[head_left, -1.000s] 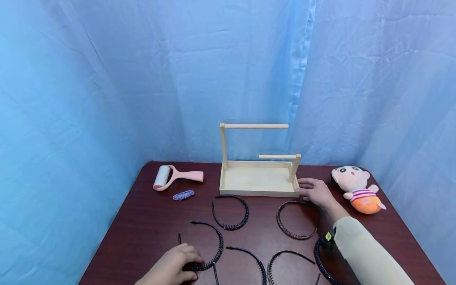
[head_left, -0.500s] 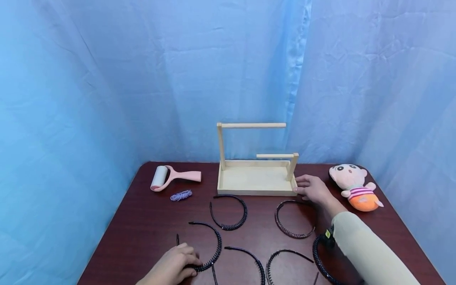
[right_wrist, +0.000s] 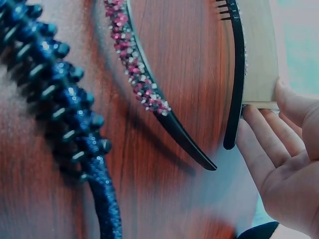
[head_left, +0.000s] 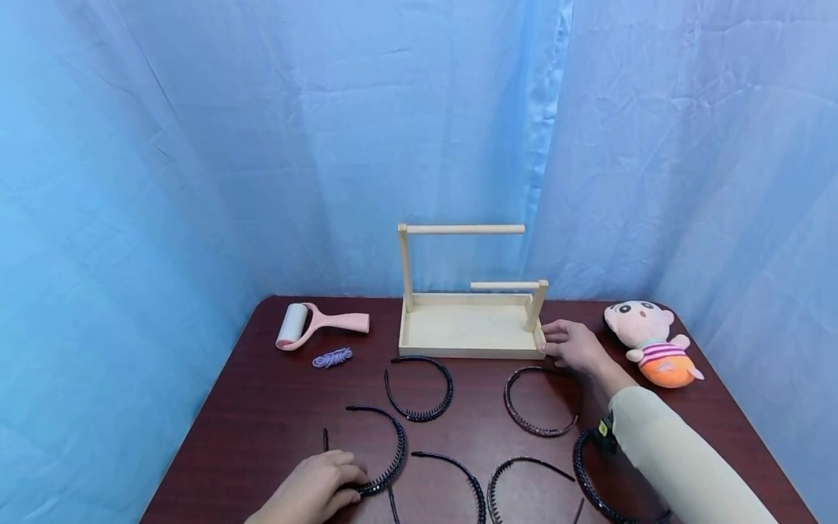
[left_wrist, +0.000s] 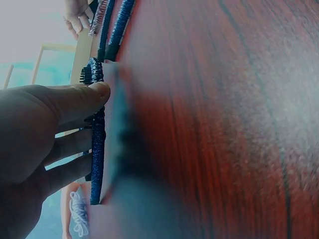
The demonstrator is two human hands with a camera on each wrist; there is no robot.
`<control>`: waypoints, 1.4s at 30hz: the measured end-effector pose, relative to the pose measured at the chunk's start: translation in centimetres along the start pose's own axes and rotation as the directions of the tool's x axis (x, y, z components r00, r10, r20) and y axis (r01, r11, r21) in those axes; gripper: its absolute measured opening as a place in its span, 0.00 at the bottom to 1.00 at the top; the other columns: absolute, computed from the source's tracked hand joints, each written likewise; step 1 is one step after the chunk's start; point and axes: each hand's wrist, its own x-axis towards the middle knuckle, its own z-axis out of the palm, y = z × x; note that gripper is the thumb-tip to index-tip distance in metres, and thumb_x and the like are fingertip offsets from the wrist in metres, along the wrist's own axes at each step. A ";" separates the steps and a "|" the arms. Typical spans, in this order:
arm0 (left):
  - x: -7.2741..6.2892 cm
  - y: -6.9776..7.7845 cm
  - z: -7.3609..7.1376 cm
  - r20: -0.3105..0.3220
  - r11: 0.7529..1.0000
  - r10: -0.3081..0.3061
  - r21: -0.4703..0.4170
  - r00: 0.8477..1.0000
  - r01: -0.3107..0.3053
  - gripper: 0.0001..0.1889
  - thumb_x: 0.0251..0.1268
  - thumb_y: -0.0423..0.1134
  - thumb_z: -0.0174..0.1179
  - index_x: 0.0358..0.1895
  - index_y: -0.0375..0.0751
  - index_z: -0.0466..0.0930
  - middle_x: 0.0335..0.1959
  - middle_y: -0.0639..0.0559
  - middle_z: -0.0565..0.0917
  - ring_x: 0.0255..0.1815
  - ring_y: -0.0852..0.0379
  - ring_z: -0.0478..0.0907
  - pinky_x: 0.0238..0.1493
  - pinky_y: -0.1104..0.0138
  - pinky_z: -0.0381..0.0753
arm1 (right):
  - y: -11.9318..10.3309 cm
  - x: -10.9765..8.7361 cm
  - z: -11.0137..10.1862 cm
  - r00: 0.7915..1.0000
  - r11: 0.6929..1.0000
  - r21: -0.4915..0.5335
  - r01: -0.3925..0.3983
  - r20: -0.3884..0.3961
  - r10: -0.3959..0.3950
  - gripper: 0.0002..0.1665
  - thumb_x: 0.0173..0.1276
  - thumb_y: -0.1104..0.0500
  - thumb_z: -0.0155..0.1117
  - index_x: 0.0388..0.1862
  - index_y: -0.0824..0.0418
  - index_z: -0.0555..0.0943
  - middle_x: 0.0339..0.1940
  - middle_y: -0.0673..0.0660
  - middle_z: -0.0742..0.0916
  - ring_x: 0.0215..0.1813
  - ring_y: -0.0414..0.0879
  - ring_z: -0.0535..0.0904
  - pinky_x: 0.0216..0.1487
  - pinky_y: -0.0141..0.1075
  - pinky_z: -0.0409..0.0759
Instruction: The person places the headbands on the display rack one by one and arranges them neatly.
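My left hand (head_left: 314, 486) pinches a black toothed headband (head_left: 400, 453) at the table's front left, seen in the head view. In the left wrist view, the thumb lies across the near side of this dark glittery headband (left_wrist: 98, 144), and the other fingers are behind it. My right hand (head_left: 579, 349) touches the right end of a pale wooden stand (head_left: 471, 354), a shallow tray with two posts and crossbars. Seen from the right wrist, the fingers are fairly straight against the tray's end, with the thumb (right_wrist: 284, 97) at its rim.
Several other headbands lie around, including a pink-beaded one (right_wrist: 142, 82) and a black one (head_left: 427, 417) before the stand. At the back left are a pink-handled roller (head_left: 340, 322) and a bundle of purple cord (head_left: 332, 357). A plush doll (head_left: 655, 346) lies far right.
The view has shifted slightly. Both hands keep almost the same places, the left on the headband and the right at the wooden stand's end.
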 end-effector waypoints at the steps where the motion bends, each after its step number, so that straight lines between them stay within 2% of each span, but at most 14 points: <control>1: -0.1 0.1 -0.2 -0.003 1.000 -0.002 -0.003 1.000 0.002 0.05 0.68 0.41 0.69 0.43 0.58 0.88 0.39 0.71 0.81 0.41 0.72 0.78 0.41 0.69 0.82 | 0.0 0.0 0.0 1.000 1.000 -0.002 0.000 -0.001 0.000 0.30 0.75 0.60 0.66 0.71 0.69 0.72 0.67 0.73 0.79 0.59 0.60 0.84 0.46 0.49 0.88; 5: -0.3 0.2 -0.7 -0.029 1.000 -0.012 -0.020 1.000 0.011 0.05 0.68 0.41 0.69 0.43 0.58 0.88 0.38 0.71 0.81 0.39 0.73 0.77 0.38 0.70 0.81 | 0.0 -0.1 0.0 1.000 1.000 -0.009 0.003 -0.008 -0.003 0.29 0.75 0.60 0.66 0.71 0.69 0.72 0.67 0.73 0.80 0.59 0.60 0.84 0.46 0.49 0.88; 10: -0.4 0.6 -1.6 -0.105 1.000 0.002 -0.015 0.994 -0.004 0.04 0.67 0.41 0.70 0.39 0.57 0.86 0.33 0.71 0.77 0.33 0.75 0.72 0.32 0.74 0.76 | -0.2 -0.3 0.1 1.000 1.000 -0.010 -0.002 -0.009 0.002 0.29 0.75 0.60 0.66 0.71 0.68 0.72 0.67 0.73 0.80 0.60 0.60 0.84 0.47 0.50 0.88; 14: -0.1 1.0 -2.4 -0.189 1.000 0.009 -0.018 0.982 -0.012 0.06 0.65 0.40 0.71 0.39 0.57 0.85 0.33 0.70 0.77 0.33 0.74 0.73 0.32 0.75 0.76 | -0.2 -0.4 0.2 1.000 1.000 -0.009 -0.004 -0.007 0.004 0.29 0.76 0.60 0.65 0.71 0.69 0.72 0.67 0.73 0.79 0.61 0.61 0.83 0.47 0.50 0.88; 19: 1.4 1.5 -3.5 -0.279 0.996 -0.036 -0.093 0.960 0.011 0.09 0.63 0.39 0.72 0.42 0.60 0.85 0.36 0.71 0.81 0.37 0.74 0.78 0.37 0.71 0.83 | -0.3 -0.4 0.2 1.000 1.000 0.004 -0.014 -0.013 0.014 0.30 0.75 0.60 0.66 0.72 0.69 0.71 0.67 0.73 0.79 0.60 0.60 0.84 0.48 0.51 0.87; 23: 3.3 2.0 -4.0 -0.373 0.988 -0.049 -0.154 0.926 -0.009 0.09 0.62 0.38 0.73 0.41 0.59 0.86 0.37 0.70 0.83 0.37 0.71 0.81 0.39 0.68 0.85 | -0.4 -0.3 0.2 1.000 1.000 0.013 -0.017 -0.017 0.018 0.29 0.75 0.61 0.66 0.71 0.69 0.72 0.67 0.73 0.80 0.60 0.60 0.84 0.47 0.51 0.87; 28: 6.4 3.0 -5.0 -0.441 0.957 -0.073 -0.282 0.895 -0.061 0.09 0.63 0.36 0.73 0.42 0.55 0.87 0.38 0.64 0.85 0.38 0.69 0.83 0.39 0.69 0.87 | -0.4 -0.4 0.2 1.000 1.000 0.006 -0.014 -0.014 0.015 0.30 0.75 0.60 0.66 0.71 0.69 0.72 0.67 0.72 0.80 0.60 0.61 0.84 0.46 0.50 0.88; 35: 10.8 4.2 -6.8 -0.466 0.903 -0.150 -0.423 0.872 -0.071 0.09 0.64 0.37 0.73 0.45 0.51 0.86 0.40 0.59 0.88 0.40 0.65 0.86 0.44 0.66 0.87 | -0.3 -0.5 0.4 1.000 1.000 0.006 -0.004 -0.024 0.004 0.29 0.75 0.60 0.66 0.71 0.68 0.73 0.67 0.72 0.80 0.60 0.61 0.84 0.45 0.49 0.88; 40: 13.9 4.2 -7.7 -0.456 0.837 -0.228 -0.543 0.860 -0.066 0.09 0.65 0.36 0.72 0.45 0.45 0.85 0.42 0.53 0.88 0.43 0.59 0.87 0.45 0.68 0.87 | -0.3 -0.5 0.3 1.000 1.000 0.001 -0.009 -0.026 0.009 0.29 0.75 0.60 0.66 0.71 0.68 0.73 0.67 0.72 0.80 0.60 0.61 0.84 0.45 0.49 0.88; 42: 15.1 4.0 -8.0 -0.462 0.829 -0.244 -0.555 0.853 -0.064 0.09 0.65 0.36 0.72 0.46 0.44 0.85 0.42 0.51 0.88 0.44 0.58 0.86 0.44 0.68 0.85 | -0.3 -0.4 0.3 1.000 1.000 0.005 -0.014 -0.027 0.014 0.29 0.75 0.60 0.66 0.71 0.67 0.73 0.67 0.71 0.80 0.61 0.61 0.83 0.45 0.49 0.88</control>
